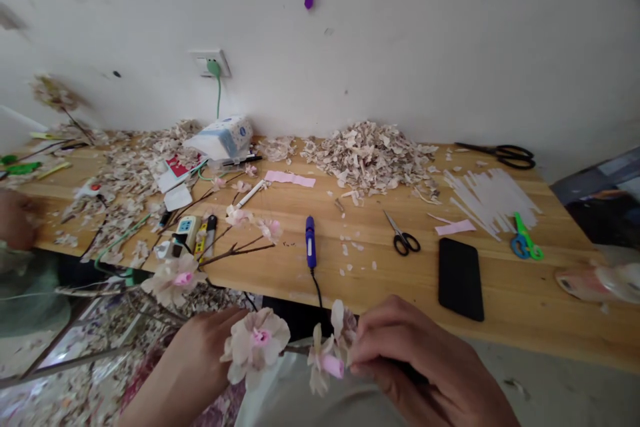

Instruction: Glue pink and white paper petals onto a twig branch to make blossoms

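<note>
My left hand (200,347) is closed around a thin branch, its fingertips partly hidden behind an open pale flower (257,345) with a pink centre. My right hand (410,353) pinches the edge of a second pale flower (325,363), whose rolled pink centre faces right. Both blossoms sit over my lap, in front of the table edge. Farther up and left, the twigs (233,251) carry another large flower (177,279) and small pink blossoms (270,229).
On the wooden table (280,267) lie a blue glue gun (311,243), black scissors (401,237), a black phone-like slab (461,279), white strips (493,200) and a petal heap (373,157). A power strip (187,233) sits left. Another person's hand (17,217) is at far left.
</note>
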{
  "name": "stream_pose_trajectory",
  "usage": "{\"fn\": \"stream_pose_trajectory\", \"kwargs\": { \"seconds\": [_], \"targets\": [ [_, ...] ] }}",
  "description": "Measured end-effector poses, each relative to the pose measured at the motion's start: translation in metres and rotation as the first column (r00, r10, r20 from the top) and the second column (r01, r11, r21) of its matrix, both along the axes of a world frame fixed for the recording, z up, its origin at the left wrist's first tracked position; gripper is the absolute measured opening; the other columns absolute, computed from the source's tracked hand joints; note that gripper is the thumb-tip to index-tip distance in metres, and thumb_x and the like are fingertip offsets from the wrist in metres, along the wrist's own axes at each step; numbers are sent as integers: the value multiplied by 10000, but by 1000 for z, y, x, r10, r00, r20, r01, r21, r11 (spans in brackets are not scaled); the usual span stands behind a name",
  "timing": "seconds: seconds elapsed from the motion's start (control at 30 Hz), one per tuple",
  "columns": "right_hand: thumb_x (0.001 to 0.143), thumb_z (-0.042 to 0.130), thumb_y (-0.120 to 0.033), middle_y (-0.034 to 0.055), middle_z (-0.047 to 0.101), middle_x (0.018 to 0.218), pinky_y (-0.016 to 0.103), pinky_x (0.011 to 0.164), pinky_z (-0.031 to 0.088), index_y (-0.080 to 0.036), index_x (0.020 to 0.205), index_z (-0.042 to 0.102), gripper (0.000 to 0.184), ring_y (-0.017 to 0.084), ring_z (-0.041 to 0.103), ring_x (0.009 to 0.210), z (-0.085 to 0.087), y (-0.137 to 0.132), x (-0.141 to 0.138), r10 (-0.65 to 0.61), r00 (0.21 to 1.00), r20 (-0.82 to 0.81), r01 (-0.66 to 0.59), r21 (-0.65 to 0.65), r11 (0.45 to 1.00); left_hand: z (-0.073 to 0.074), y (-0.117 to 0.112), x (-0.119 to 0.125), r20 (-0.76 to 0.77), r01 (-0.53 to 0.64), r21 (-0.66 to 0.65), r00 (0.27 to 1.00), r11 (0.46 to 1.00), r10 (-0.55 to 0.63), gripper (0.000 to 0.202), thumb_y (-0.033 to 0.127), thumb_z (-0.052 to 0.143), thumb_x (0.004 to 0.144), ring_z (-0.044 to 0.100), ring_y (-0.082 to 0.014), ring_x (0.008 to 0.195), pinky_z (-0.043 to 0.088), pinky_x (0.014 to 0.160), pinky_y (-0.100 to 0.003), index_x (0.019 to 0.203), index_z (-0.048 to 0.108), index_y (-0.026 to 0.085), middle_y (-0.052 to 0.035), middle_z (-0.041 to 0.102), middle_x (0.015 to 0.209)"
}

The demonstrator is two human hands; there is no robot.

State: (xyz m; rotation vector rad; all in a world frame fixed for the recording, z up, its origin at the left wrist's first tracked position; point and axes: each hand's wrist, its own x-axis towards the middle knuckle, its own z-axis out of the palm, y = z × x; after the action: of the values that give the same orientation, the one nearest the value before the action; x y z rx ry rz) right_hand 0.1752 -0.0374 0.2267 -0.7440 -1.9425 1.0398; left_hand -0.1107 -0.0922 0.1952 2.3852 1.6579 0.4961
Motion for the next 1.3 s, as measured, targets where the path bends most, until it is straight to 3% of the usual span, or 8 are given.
{"fn": "stream_pose_trajectory", "kwargs": {
  "seconds": [0.1, 0.33, 0.47, 0.63, 0.77, 1.0, 1.3],
  "targets": [
    [937, 597, -116, 32, 700, 912, 231, 761, 557, -251, 1072, 626, 193, 144, 667, 842, -2, 2, 0, 91, 996, 9, -91, 6, 996, 2, 1, 3, 26, 104, -104, 995, 989, -101, 365, 175, 413, 945, 568, -101, 484, 387, 476, -196, 617, 572, 202, 13, 590, 585],
    [946, 552, -65, 34, 687, 982, 262, 816, 506, -240, 1089, 625, 238, 141, 610, 901, -6, 5, 3, 242, 965, 97, -246, 34, 969, -2, 1, 7, -56, 202, -82, 977, 976, -207, 334, 90, 409, 896, 553, -104, 502, 325, 489, -234, 613, 549, 199, 27, 575, 596],
    [963, 513, -84, 28, 647, 934, 261, 730, 478, -277, 1032, 662, 253, 142, 587, 850, -7, 6, 5, 217, 963, 162, -223, 17, 975, 0, 1, 9, -72, 224, -42, 971, 974, -227, 333, 94, 419, 889, 539, -113, 497, 340, 480, -225, 607, 555, 208, 20, 567, 578],
    [982, 522, -115, 15, 618, 896, 245, 739, 471, -267, 970, 692, 229, 125, 584, 845, -4, 8, 3, 223, 966, 129, -217, -61, 974, 3, 2, 10, -33, 217, -135, 974, 967, -223, 358, 129, 413, 906, 572, -124, 545, 439, 543, -197, 616, 602, 221, 0, 601, 598],
    [971, 569, -148, -7, 603, 853, 214, 720, 475, -260, 847, 704, 215, 102, 597, 811, -2, 12, 1, 217, 960, 176, -202, -95, 975, 2, 3, 11, -19, 230, -137, 972, 963, -235, 380, 157, 410, 925, 576, -121, 551, 459, 559, -191, 608, 608, 225, 0, 611, 605],
    [965, 596, -195, -7, 612, 863, 208, 716, 488, -267, 829, 722, 199, 103, 618, 810, 2, 16, -1, 244, 949, 198, -215, -159, 964, -2, 5, 14, -18, 242, -89, 969, 966, -244, 357, 175, 438, 933, 561, -115, 536, 449, 542, -187, 626, 616, 219, -1, 604, 605],
    [965, 568, -140, -2, 607, 894, 229, 761, 469, -255, 867, 703, 203, 118, 599, 865, -3, 11, 1, 221, 952, 213, -196, -132, 972, -1, 7, 14, -31, 251, -83, 967, 964, -254, 378, 178, 424, 950, 577, -116, 546, 433, 536, -183, 614, 592, 214, 0, 603, 596]
  ]
}}
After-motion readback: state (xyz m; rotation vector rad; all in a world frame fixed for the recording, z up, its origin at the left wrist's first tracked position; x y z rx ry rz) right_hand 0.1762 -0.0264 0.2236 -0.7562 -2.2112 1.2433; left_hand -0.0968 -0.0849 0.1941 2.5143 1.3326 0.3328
